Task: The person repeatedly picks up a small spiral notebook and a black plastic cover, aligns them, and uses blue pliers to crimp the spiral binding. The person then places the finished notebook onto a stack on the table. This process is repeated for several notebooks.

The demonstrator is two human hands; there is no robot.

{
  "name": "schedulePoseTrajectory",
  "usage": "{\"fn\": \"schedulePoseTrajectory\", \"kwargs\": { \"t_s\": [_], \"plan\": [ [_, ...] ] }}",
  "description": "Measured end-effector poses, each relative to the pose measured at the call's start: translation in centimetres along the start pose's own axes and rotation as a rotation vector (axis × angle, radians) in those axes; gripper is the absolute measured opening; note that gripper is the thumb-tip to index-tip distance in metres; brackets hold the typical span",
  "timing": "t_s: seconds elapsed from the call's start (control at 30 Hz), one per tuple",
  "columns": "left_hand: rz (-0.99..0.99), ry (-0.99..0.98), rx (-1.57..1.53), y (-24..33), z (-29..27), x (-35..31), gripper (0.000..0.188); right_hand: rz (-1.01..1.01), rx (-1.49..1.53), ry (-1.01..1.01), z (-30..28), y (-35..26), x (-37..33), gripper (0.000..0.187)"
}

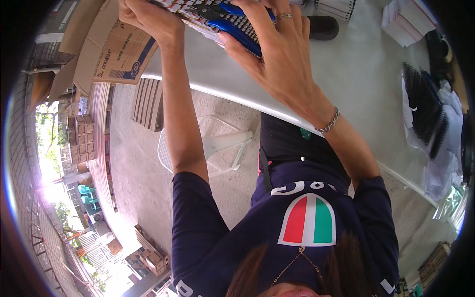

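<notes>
At the top edge, my right hand is closed around small cutting pliers with blue handles. Their dark metal jaws lie against the bound edge of a stack of spiral-bound books, whose rows of loops run beneath the pliers. My left hand grips the left end of this stack; its fingers are bent and partly cut off by the frame's upper edge. How many books lie in the stack I cannot tell.
On the grey table stand more spiral-bound books, a paper stack and a dark rounded object. Black binding coils lie on plastic at the right. An open cardboard box is at left, a white stool below the table.
</notes>
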State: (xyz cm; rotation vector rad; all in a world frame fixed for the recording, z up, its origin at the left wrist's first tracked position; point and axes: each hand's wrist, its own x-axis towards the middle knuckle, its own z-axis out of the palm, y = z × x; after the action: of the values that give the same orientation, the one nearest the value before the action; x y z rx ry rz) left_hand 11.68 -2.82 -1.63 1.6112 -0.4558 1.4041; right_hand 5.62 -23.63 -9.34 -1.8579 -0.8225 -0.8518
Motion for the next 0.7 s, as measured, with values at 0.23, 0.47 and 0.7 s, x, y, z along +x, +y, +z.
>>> {"fn": "schedulePoseTrajectory", "kwargs": {
  "t_s": [0.23,0.47,0.7],
  "plan": [
    [-0.326,0.108,-0.412,-1.5,-0.6,-0.6,0.034,0.021,-0.06,-0.056,-0.7,-1.2,0.4,0.06],
    [-0.008,0.031,0.027,1.0,0.3,-0.2,0.033,0.6,1.082,-0.485,-0.7,-0.3,1.4,0.049],
    [-0.25,0.135,-0.22,2.2,0.7,0.2,0.034,0.059,0.121,-0.059,-1.0,-0.2,0.2,0.056]
  ]
}}
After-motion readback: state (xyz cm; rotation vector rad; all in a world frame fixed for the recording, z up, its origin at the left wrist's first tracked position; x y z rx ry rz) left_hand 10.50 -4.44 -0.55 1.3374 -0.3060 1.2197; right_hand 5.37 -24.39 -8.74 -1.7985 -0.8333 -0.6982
